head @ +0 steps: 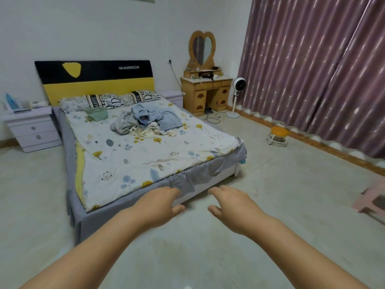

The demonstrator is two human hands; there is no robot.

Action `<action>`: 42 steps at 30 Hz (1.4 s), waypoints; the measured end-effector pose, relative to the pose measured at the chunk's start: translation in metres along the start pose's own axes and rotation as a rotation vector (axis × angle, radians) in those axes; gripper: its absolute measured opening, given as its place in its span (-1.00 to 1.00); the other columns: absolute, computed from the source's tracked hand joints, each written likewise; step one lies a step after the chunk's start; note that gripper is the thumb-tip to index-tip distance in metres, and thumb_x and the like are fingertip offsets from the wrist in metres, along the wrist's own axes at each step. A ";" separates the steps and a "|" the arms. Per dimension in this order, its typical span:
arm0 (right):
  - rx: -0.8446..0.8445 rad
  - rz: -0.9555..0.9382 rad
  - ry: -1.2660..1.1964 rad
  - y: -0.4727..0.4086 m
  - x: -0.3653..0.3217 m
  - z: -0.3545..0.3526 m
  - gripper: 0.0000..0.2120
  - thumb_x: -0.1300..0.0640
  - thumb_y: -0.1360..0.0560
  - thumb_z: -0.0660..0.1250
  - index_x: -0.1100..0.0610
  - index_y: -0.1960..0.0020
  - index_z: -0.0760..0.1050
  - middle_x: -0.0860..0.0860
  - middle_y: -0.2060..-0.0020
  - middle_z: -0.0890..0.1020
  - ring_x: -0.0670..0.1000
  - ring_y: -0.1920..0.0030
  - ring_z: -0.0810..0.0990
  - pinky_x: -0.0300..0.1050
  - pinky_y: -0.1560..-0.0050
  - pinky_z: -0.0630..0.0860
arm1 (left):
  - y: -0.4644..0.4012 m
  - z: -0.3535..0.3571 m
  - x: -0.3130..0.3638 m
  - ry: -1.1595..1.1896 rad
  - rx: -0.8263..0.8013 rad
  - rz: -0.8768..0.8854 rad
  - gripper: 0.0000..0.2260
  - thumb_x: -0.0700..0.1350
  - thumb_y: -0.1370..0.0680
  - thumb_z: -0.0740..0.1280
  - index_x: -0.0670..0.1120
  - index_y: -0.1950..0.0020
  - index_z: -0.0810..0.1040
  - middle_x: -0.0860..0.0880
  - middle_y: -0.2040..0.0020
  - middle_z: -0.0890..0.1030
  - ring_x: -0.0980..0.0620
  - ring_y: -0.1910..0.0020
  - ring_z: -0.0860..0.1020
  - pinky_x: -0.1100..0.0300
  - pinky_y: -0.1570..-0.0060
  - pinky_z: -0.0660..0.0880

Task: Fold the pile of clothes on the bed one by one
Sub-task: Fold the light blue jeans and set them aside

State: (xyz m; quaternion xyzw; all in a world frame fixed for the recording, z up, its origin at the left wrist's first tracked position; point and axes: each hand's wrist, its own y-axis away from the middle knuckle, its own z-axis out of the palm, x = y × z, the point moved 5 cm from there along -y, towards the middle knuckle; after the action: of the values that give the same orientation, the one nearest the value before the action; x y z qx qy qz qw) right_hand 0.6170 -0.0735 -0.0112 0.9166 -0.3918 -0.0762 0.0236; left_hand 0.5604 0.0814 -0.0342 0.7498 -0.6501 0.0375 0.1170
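Two hands, left (160, 203) and right (231, 202), spread, holding nothing; clothes pile (145, 122) far up bed (129, 155); stool (279, 135) aside.

Bedspread (145, 155): white, blue/yellow leaf print. Bed skirt (208, 170): grey. Headboard (95, 80): black over yellow. Clothes pile (145, 122): pale blue, grey, cream. Curtain (312, 69), 2 o'clock: mauve, white streaks. Stool (279, 132): orange.

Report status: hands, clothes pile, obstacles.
Left hand and right hand open, empty. Clothes pile untouched, mid-bed. Nothing blocking.
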 end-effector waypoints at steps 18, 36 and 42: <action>-0.049 -0.229 0.050 -0.221 0.125 -0.010 -0.60 0.00 -0.57 0.15 0.09 -0.38 0.29 0.09 -0.26 0.42 0.13 -0.27 0.36 0.00 -0.22 0.37 | -0.207 -0.018 -0.012 0.073 0.017 -0.205 -0.54 0.09 -0.52 0.27 0.06 -0.40 0.30 -0.01 -0.32 0.39 -0.02 -0.25 0.42 0.10 -0.21 0.39; -0.169 -0.293 0.143 -0.476 0.104 -0.006 -0.61 0.03 -0.58 0.14 0.07 -0.39 0.27 0.12 -0.32 0.33 0.16 -0.32 0.30 0.04 -0.27 0.29 | -0.394 -0.044 -0.166 0.045 -0.088 -0.289 -0.42 0.06 -0.55 0.26 0.04 -0.50 0.10 -0.06 -0.52 0.08 -0.10 -0.43 0.23 0.08 -0.35 0.28; -0.191 -0.340 0.143 -0.555 0.106 -0.004 -0.56 0.03 -0.58 0.13 0.06 -0.43 0.21 0.12 -0.37 0.31 0.13 -0.38 0.23 0.06 -0.32 0.23 | -0.443 -0.043 -0.217 0.048 -0.133 -0.395 -0.43 0.09 -0.56 0.23 0.04 -0.51 0.09 -0.04 -0.51 0.11 -0.10 -0.40 0.28 0.05 -0.33 0.31</action>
State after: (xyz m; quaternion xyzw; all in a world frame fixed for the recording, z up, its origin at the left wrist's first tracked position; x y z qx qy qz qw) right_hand 1.0865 0.2334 -0.0777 0.9661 -0.2200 -0.0504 0.1251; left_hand 0.9670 0.3568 -0.0937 0.8522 -0.4886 -0.0116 0.1867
